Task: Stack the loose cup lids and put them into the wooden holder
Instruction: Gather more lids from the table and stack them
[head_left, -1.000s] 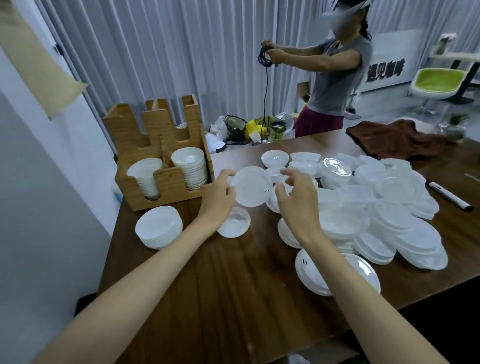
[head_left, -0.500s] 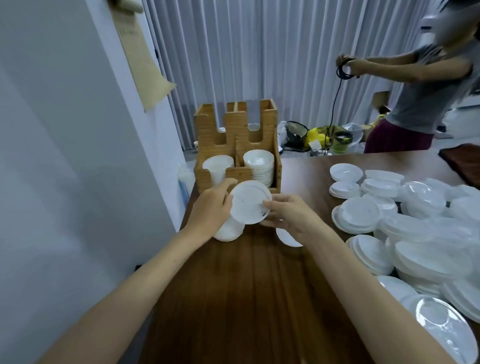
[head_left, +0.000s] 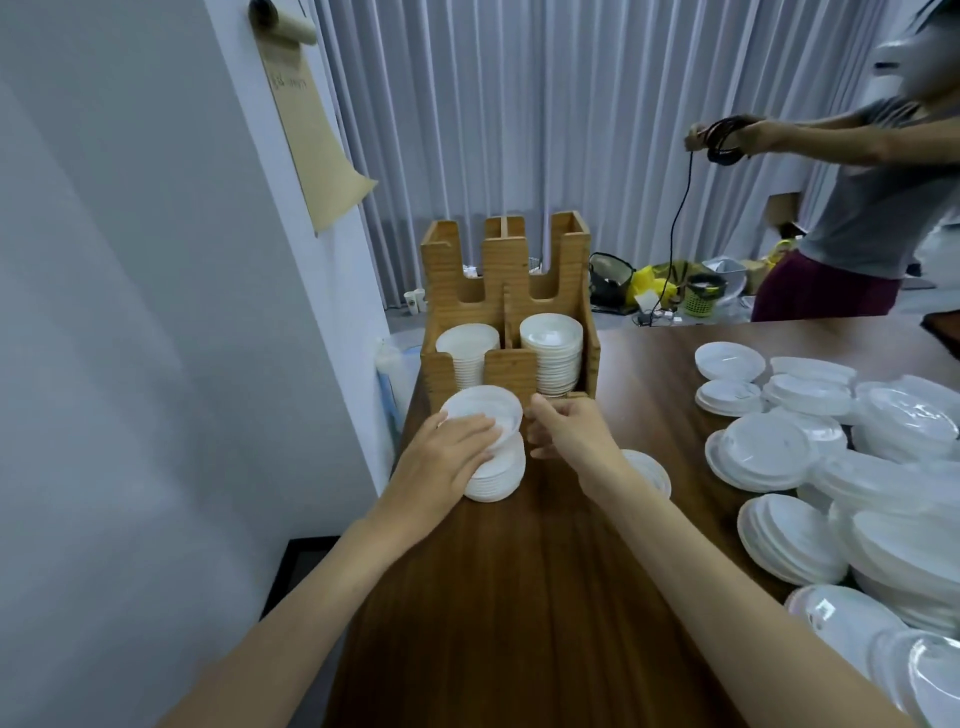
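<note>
The left hand (head_left: 448, 451) presses a white lid (head_left: 483, 411) (tilted) onto the lid stack (head_left: 493, 475), just near of the wooden holder (head_left: 506, 306). The right hand (head_left: 569, 431), fingers curled, touches that lid's right edge; loose lids (head_left: 831, 467) lie far right.

A dark wooden table (head_left: 519, 597) runs along a pale wall, its grain lengthwise. At its far left corner stands a wooden holder (head_left: 506, 312) with two front compartments stacked with white lids. Just before the holder sits a short stack of lids (head_left: 496, 475), and a single lid (head_left: 647, 470) lies to its right. Across the table's right side spreads a loose heap of white and clear lids (head_left: 831, 467), overlapping one another
</note>
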